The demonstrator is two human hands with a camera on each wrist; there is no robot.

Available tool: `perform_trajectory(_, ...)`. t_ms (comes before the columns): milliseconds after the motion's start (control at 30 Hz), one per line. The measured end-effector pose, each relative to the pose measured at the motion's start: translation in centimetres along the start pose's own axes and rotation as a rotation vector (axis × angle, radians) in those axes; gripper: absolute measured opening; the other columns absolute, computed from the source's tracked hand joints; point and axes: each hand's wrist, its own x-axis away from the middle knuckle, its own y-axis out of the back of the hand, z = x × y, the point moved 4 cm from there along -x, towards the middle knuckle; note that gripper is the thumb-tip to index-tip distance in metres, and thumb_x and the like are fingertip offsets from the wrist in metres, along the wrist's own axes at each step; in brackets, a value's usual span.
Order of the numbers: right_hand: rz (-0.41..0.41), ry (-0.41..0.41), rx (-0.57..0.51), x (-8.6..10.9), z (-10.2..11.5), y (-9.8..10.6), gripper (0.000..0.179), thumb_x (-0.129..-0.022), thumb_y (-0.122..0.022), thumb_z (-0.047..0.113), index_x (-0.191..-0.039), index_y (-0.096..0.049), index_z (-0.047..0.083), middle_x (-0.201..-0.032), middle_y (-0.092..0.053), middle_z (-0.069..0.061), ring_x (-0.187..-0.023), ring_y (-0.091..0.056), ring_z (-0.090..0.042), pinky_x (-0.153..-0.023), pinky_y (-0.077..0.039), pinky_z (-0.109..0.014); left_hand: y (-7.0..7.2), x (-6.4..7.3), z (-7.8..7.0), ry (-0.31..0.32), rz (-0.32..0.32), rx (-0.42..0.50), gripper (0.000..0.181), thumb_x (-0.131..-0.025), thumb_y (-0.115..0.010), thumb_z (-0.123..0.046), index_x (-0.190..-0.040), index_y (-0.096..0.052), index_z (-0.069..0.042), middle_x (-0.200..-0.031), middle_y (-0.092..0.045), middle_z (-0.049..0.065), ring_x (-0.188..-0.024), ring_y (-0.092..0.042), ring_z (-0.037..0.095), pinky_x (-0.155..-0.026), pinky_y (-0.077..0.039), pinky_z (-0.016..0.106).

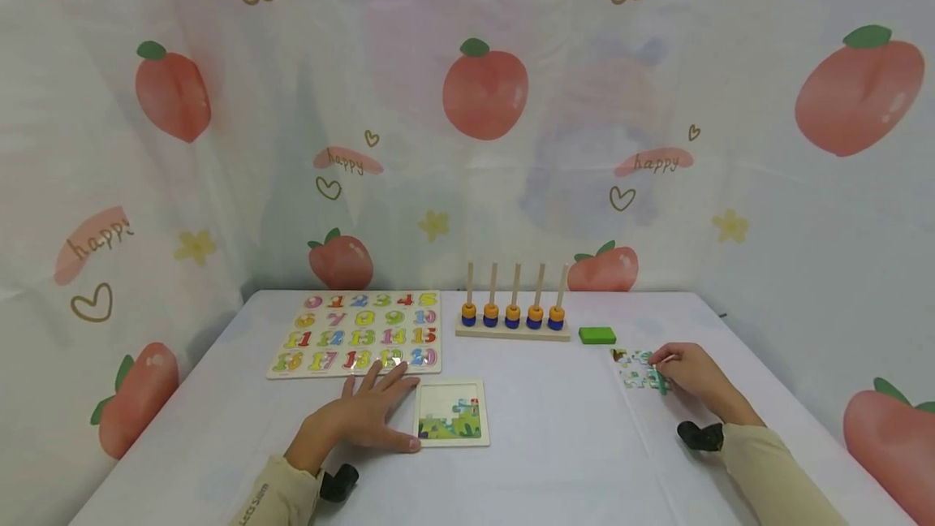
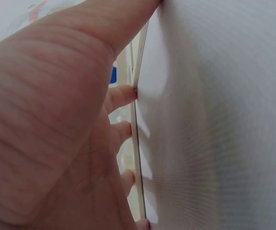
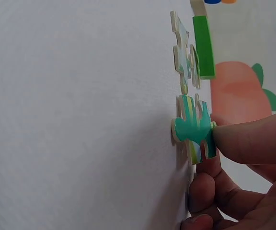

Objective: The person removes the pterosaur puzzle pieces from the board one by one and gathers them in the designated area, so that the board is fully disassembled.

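A square puzzle frame (image 1: 451,387) lies in front of me, with fitted green pieces along its lower part and its upper part bare. My left hand (image 1: 372,415) rests spread beside it, thumb at its lower left corner and fingertips near its left edge and the number board. In the right wrist view, a teal and green jigsaw piece (image 3: 193,127) is pinched between the thumb and fingers of my right hand (image 1: 690,376). Several loose jigsaw pieces (image 1: 632,367) lie on the table just left of that hand.
A number board (image 1: 354,337) lies at the back left. Right of it stands a wooden bead counter (image 1: 514,331) with upright pegs and orange and blue beads. A green block (image 1: 597,335) sits between the counter and the loose pieces. A patterned curtain (image 1: 409,104) hangs behind the white table (image 1: 555,445).
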Motion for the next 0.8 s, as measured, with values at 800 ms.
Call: perform_trajectory(800, -0.015, -0.024, 0.002, 0.2, 1.1, 0.0, 0.029, -0.105, -0.053, 0.009, -0.118, -0.064, -0.013, -0.116, -0.064, -0.031, -0.101, -0.055, -0.04, -0.083, -0.047, -0.048, 0.9, 0.9, -1.2, 0.042, 0.022, -0.008, 0.102, -0.083, -0.084, -0.065, -0.165, -0.042, -0.022, -0.178, -0.019, 0.007, -0.162, -0.002, 0.046, -0.122, -0.003, 0.076)
